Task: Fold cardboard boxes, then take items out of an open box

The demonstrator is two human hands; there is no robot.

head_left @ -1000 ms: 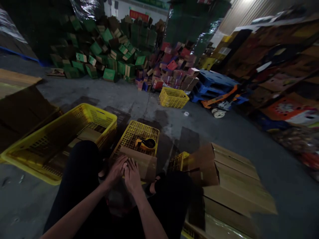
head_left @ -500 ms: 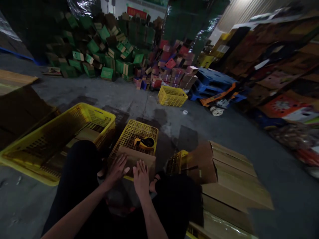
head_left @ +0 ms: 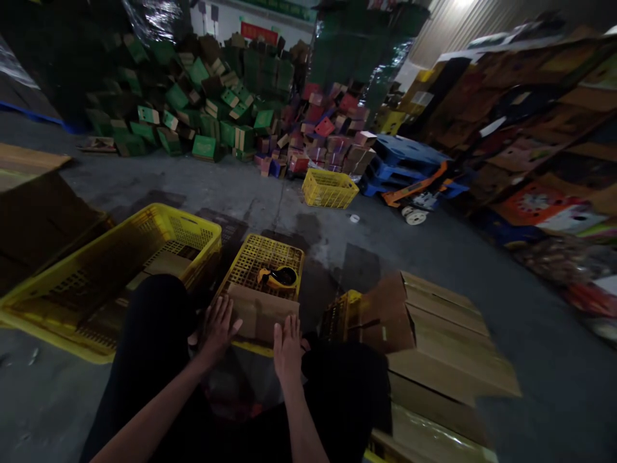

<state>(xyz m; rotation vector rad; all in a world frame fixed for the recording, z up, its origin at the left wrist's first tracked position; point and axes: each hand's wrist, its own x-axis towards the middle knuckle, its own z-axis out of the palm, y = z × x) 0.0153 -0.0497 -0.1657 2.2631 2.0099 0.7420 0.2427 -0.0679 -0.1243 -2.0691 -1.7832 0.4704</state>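
A flat piece of brown cardboard (head_left: 260, 315) lies on the near end of an upturned yellow plastic crate (head_left: 250, 254). My left hand (head_left: 219, 328) rests at the cardboard's left end, fingers stretched out. At its right end lies my right hand (head_left: 289, 344), also flat with the fingers extended. Neither hand is wrapped round anything. Just beyond the cardboard, on the crate's grid, sits a yellow-and-black tape dispenser (head_left: 278, 277).
To the left stands a large yellow crate (head_left: 193, 225) with cardboard pieces inside. Stacked cardboard sheets (head_left: 448, 334) lie on the right. Farther off are another yellow crate (head_left: 330, 190), blue pallets (head_left: 407, 157), an orange pallet jack (head_left: 419, 186) and heaped green boxes (head_left: 205, 146).
My hands have slid apart, from the middle of the cardboard out to its left and right ends. The cardboard and tape dispenser have stayed in place on the crate.
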